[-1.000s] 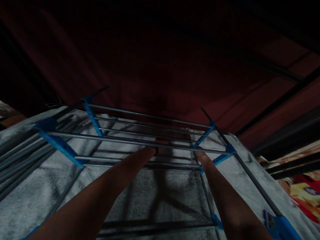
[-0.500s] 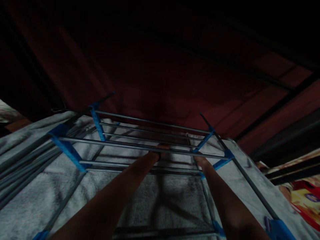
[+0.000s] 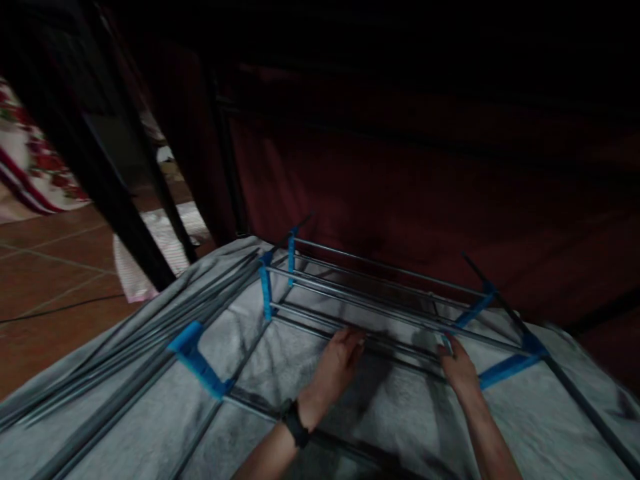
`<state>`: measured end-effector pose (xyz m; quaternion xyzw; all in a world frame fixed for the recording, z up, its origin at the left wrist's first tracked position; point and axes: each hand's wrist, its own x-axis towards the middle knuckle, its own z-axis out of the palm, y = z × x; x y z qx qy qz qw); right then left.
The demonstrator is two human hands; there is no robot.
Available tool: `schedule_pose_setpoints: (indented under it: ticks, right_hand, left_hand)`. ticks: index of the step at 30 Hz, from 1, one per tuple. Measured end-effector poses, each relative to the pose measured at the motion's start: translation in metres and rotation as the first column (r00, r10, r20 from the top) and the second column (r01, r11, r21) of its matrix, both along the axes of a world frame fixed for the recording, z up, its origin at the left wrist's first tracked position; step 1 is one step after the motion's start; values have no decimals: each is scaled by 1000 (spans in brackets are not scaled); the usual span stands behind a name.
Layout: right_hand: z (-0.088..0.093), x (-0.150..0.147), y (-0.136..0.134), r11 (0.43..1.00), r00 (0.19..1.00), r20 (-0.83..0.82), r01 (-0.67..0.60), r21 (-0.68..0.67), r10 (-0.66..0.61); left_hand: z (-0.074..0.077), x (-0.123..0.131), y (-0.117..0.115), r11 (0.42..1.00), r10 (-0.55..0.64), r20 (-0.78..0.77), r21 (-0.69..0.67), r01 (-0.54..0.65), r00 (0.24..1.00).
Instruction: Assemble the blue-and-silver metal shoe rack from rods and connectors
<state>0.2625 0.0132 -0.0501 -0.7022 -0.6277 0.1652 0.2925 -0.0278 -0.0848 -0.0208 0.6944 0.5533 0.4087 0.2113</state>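
A rack frame of thin grey metal rods (image 3: 400, 307) and blue plastic connectors (image 3: 510, 369) lies on a grey cloth. My left hand (image 3: 336, 365), with a black watch on its wrist, is at a lower crossbar near the middle of the frame, its fingers curled over that metal rod. Farther right, my right hand (image 3: 457, 367) is closed at the crossbars' right end, around a blue connector that shows only in part between its fingers. Another blue connector (image 3: 200, 363) stands at the near left of the frame.
Loose metal rods (image 3: 165, 333) lie in a bundle along the left side of the grey cloth (image 3: 125, 427). A dark red curtain (image 3: 390, 193) hangs behind. Dark posts (image 3: 115, 200) rise at the left, beside a striped cloth (image 3: 145, 243) on the tiled floor (image 3: 60, 267).
The view has swung left, bringing floor and posts into sight. Both hands have drawn back from deeper inside the frame to its nearer lower bars.
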Motion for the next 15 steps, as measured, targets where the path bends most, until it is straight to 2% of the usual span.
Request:
schedule_pose_setpoints:
  ticks: [1, 3, 6, 10, 12, 15]
  right_hand:
    - [-10, -7, -17, 994, 998, -41, -52, 100, 56]
    - [-29, -20, -49, 957, 972, -66, -209, 202, 226]
    - [-51, -34, -84, 898, 929, -3, -357, 259, 370]
    - [-80, -34, -96, 865, 881, 93, -473, 164, 464]
    - [-101, -28, -95, 879, 875, 136, -474, 51, 465]
    - [-134, -19, -93, 874, 849, 211, -482, -68, 485]
  left_hand:
    - [-6, -7, -22, 999, 41, 15, -14, -40, 999]
    - [-14, -23, -62, 994, 99, -2, -55, -99, 995]
    - [-9, -47, -108, 985, 136, -86, -92, -144, 987]
    - [13, -67, -154, 984, 111, -131, -122, -127, 985]
    - [24, -71, -175, 987, 76, -150, -128, -95, 986]
    - [38, -72, -210, 998, -23, -226, -58, 10, 974]
